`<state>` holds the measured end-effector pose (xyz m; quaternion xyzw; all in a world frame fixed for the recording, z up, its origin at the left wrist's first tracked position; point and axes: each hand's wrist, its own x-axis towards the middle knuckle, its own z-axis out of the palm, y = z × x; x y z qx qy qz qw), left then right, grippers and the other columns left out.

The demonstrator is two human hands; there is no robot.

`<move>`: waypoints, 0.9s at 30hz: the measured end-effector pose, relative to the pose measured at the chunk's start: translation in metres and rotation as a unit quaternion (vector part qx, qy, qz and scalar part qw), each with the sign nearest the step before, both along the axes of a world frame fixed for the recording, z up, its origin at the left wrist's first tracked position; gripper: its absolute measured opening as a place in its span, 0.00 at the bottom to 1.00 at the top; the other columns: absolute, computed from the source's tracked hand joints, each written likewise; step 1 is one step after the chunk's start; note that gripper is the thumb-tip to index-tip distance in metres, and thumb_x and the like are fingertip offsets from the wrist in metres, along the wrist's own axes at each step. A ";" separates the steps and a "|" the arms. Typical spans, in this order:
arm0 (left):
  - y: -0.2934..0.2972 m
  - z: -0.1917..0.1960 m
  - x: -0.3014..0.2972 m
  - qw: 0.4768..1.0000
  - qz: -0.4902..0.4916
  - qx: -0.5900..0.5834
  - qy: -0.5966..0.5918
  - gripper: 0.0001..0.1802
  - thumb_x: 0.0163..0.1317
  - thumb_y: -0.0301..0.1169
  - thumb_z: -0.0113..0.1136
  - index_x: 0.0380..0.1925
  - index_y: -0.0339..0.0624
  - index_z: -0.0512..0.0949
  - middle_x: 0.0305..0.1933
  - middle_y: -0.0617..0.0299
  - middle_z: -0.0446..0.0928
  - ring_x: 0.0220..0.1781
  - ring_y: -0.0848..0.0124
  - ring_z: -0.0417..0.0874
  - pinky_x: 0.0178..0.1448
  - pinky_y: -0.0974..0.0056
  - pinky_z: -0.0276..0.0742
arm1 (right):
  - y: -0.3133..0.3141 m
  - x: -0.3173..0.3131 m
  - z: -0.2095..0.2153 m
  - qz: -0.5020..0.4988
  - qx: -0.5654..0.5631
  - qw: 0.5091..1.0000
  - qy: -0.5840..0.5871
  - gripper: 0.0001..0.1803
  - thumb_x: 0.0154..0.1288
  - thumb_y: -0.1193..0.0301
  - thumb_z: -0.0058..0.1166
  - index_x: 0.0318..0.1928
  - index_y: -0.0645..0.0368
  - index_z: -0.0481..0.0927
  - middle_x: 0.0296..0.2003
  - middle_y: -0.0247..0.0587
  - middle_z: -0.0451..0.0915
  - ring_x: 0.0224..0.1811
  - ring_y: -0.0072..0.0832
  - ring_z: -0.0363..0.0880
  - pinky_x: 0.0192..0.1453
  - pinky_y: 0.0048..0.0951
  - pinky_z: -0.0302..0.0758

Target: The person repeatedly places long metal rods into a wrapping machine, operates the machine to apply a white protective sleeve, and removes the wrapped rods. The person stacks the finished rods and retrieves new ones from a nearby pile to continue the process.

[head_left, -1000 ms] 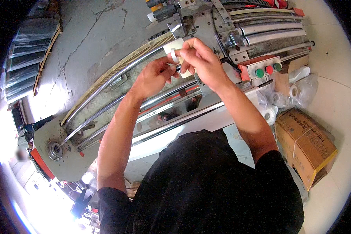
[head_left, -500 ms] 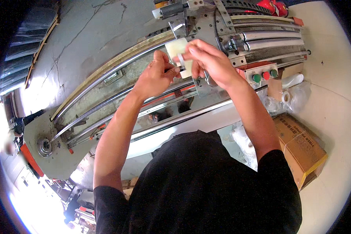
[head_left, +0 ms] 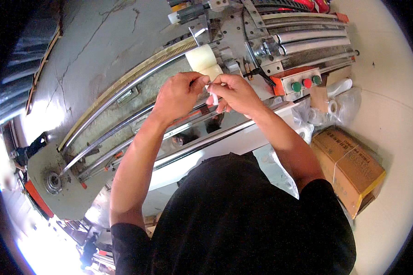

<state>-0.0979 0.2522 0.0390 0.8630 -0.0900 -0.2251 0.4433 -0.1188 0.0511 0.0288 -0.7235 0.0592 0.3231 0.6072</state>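
Above the machine's rails, my two hands meet fingertip to fingertip. Thumb and forefinger of my left hand (head_left: 179, 94) are pinched together; what lies between them is hidden. My right hand (head_left: 237, 96) has its fingers curled around a small white strip (head_left: 214, 99) that hangs down between the hands. Whether the strip is a loop or a flat piece I cannot tell. Just beyond the fingertips sit two cream-coloured rollers (head_left: 200, 57), the nearer one partly covered by my hands.
Long metal rails (head_left: 108, 122) run to a grey end plate (head_left: 62, 188) at the left. On the right stand a control box with green and red buttons (head_left: 303, 83), plastic-wrapped rolls (head_left: 339, 105) and a cardboard box (head_left: 348, 165). A cracked grey floor (head_left: 105, 41) lies beyond the machine.
Both hands have come nearer to my body, away from the rollers, which now show more. The right hand has lowered, and its fingertips have closed in beside the left hand's.
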 end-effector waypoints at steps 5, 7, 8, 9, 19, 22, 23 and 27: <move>-0.002 0.000 0.002 0.999 -0.017 -0.004 -0.044 0.16 0.70 0.42 0.58 0.44 0.42 0.85 0.39 0.44 0.84 0.44 0.46 0.85 0.49 0.50 0.78 | 0.009 -0.010 -0.011 -0.084 0.077 0.992 -0.061 0.10 0.71 0.66 0.55 0.37 0.60 0.81 0.25 0.39 0.82 0.21 0.16 0.74 0.22 0.19 0.68; -0.001 -0.004 0.000 0.991 -0.014 0.007 -0.131 0.16 0.69 0.42 0.58 0.45 0.42 0.85 0.42 0.44 0.84 0.45 0.46 0.85 0.49 0.50 0.78 | 0.009 -0.017 0.006 -0.067 0.084 0.994 -0.035 0.09 0.71 0.66 0.58 0.38 0.59 0.82 0.24 0.37 0.82 0.23 0.16 0.76 0.24 0.19 0.70; -0.001 -0.010 0.000 0.979 -0.009 0.017 -0.205 0.17 0.69 0.42 0.59 0.45 0.41 0.84 0.44 0.45 0.84 0.45 0.47 0.85 0.50 0.50 0.79 | 0.014 -0.037 0.018 0.021 0.294 0.955 -0.023 0.09 0.70 0.64 0.60 0.37 0.57 0.82 0.26 0.34 0.81 0.23 0.18 0.76 0.25 0.20 0.72; 0.003 -0.020 0.003 0.976 0.012 0.036 -0.215 0.17 0.69 0.42 0.59 0.46 0.40 0.83 0.46 0.46 0.84 0.46 0.47 0.85 0.50 0.50 0.79 | 0.022 -0.059 0.066 0.137 0.384 0.911 0.052 0.09 0.70 0.63 0.61 0.38 0.54 0.83 0.28 0.31 0.82 0.24 0.20 0.78 0.27 0.23 0.74; 0.004 -0.014 0.011 0.975 -0.004 0.050 -0.215 0.14 0.68 0.37 0.62 0.44 0.37 0.82 0.40 0.47 0.84 0.41 0.52 0.85 0.46 0.54 0.78 | -0.113 -0.095 -0.038 0.022 -0.152 0.972 -0.180 0.20 0.70 0.68 0.58 0.61 0.57 0.79 0.36 0.42 0.87 0.35 0.32 0.86 0.46 0.34 0.81; 0.005 -0.015 0.007 0.984 -0.006 0.037 -0.176 0.14 0.67 0.36 0.62 0.44 0.36 0.82 0.41 0.47 0.83 0.41 0.52 0.85 0.46 0.54 0.78 | -0.126 -0.076 -0.092 -0.063 -0.353 0.866 -0.349 0.16 0.67 0.70 0.60 0.55 0.54 0.81 0.34 0.41 0.87 0.37 0.37 0.85 0.50 0.38 0.79; 0.004 -0.012 0.006 0.986 -0.001 0.043 -0.163 0.14 0.67 0.36 0.63 0.43 0.35 0.82 0.41 0.47 0.83 0.41 0.53 0.85 0.47 0.54 0.78 | -0.126 -0.065 -0.106 -0.058 -0.377 0.841 -0.384 0.15 0.66 0.69 0.60 0.52 0.54 0.82 0.35 0.41 0.86 0.38 0.38 0.84 0.50 0.40 0.77; 0.004 -0.011 0.003 0.983 -0.011 0.041 -0.181 0.14 0.66 0.36 0.64 0.44 0.35 0.82 0.40 0.47 0.83 0.41 0.54 0.85 0.47 0.54 0.78 | -0.118 -0.036 -0.137 -0.025 -0.460 0.748 -0.478 0.12 0.63 0.68 0.60 0.47 0.52 0.84 0.36 0.40 0.84 0.42 0.40 0.81 0.53 0.43 0.73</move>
